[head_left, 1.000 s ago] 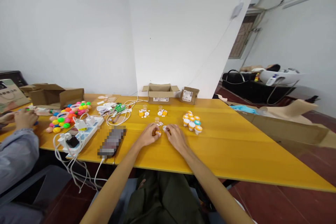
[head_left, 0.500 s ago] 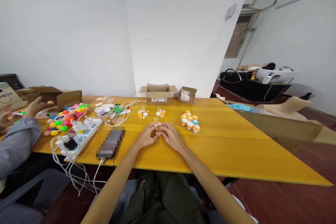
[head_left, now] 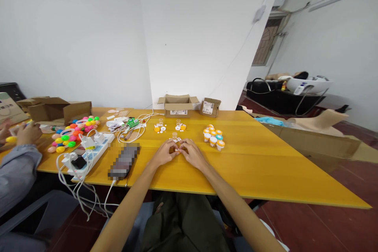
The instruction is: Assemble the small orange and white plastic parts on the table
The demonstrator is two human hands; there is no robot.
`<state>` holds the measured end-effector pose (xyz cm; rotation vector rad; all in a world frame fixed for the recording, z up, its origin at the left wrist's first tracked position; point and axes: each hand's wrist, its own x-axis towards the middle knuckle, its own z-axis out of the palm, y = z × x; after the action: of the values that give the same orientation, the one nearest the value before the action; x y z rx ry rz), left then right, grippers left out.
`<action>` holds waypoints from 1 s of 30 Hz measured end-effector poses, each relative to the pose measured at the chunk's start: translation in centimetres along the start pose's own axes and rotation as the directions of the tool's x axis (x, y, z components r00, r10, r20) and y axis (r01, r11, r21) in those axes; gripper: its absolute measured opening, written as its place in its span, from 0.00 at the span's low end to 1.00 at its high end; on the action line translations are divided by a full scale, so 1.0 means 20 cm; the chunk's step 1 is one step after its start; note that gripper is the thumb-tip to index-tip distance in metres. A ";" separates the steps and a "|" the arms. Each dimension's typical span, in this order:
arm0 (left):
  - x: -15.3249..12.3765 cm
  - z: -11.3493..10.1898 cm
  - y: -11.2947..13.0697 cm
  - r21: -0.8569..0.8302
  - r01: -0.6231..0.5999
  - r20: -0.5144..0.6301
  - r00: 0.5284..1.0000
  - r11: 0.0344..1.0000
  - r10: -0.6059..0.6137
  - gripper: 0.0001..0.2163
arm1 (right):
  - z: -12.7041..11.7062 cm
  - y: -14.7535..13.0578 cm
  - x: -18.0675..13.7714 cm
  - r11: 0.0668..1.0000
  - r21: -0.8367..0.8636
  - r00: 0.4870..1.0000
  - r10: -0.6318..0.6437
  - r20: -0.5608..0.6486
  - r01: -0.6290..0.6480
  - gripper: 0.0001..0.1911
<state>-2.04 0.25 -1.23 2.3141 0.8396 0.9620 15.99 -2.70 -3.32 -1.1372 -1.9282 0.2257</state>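
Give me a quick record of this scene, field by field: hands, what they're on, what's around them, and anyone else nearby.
Left hand: left hand meets the right over a small part, fingertips together
Right hand: right hand, same; the part is too hidden to identify
Surface: yellow wooden table
Near right: cluster of small orange-lidded white pots
Behind: open cardboard box
Left: white power strip; pile of bright plastic balls
Other person: grey sleeve at far left

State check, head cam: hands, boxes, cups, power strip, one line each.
left hand: closed on a small part, fingertips meeting the right's
right hand: closed on the same part
cardboard box: flaps open
small cups: upright, clustered
power strip: plugs inserted
phone: lying flat
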 end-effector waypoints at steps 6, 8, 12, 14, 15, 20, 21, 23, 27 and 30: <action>0.00 0.00 -0.01 -0.037 0.022 -0.004 1.000 0.999 -0.022 0.02 | 0.01 0.00 0.00 0.999 0.026 1.000 0.021 -0.007 -0.021 0.07; 0.00 0.00 -0.01 -0.060 0.028 -0.010 1.000 0.998 -0.029 0.03 | 0.01 0.00 0.00 0.999 0.032 1.000 0.022 -0.004 -0.022 0.07; 0.00 0.00 -0.01 -0.109 0.034 -0.008 0.999 0.994 -0.035 0.04 | 0.00 0.00 0.00 0.999 0.043 1.000 0.020 0.000 -0.020 0.07; 0.00 0.00 -0.01 -0.127 0.037 -0.006 0.999 0.991 -0.038 0.05 | 0.00 0.00 0.00 0.999 0.049 1.000 0.024 -0.001 -0.024 0.06; 0.00 0.00 -0.01 -0.132 0.039 -0.003 0.999 0.991 -0.039 0.05 | 0.00 0.00 0.00 0.998 0.051 1.000 0.028 -0.001 -0.028 0.06; 0.01 -0.01 -0.02 -0.140 0.055 0.017 0.998 0.989 -0.053 0.06 | 0.00 -0.01 0.00 0.998 0.052 0.999 0.035 0.006 -0.035 0.05; 0.01 -0.02 -0.02 -0.139 0.062 0.020 0.998 0.988 -0.060 0.06 | 0.00 -0.02 0.00 0.998 0.051 0.999 0.034 0.006 -0.034 0.05; 0.01 -0.02 -0.01 -0.133 0.075 0.024 0.997 0.988 -0.073 0.06 | 0.00 -0.02 0.00 0.998 0.046 0.999 0.032 0.004 -0.033 0.06; 0.01 -0.03 0.00 -0.119 0.084 0.028 0.996 0.989 -0.082 0.05 | 0.00 -0.02 0.00 0.999 0.035 1.000 0.028 -0.002 -0.028 0.06; 0.01 -0.03 -0.01 -0.120 0.083 0.029 0.996 0.989 -0.080 0.06 | 0.00 -0.02 0.00 0.999 0.027 1.000 0.020 -0.008 -0.019 0.06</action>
<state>-2.42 0.57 -0.83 2.1677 0.8358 0.9226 15.69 -2.99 -3.18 -1.1382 -1.9023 0.2563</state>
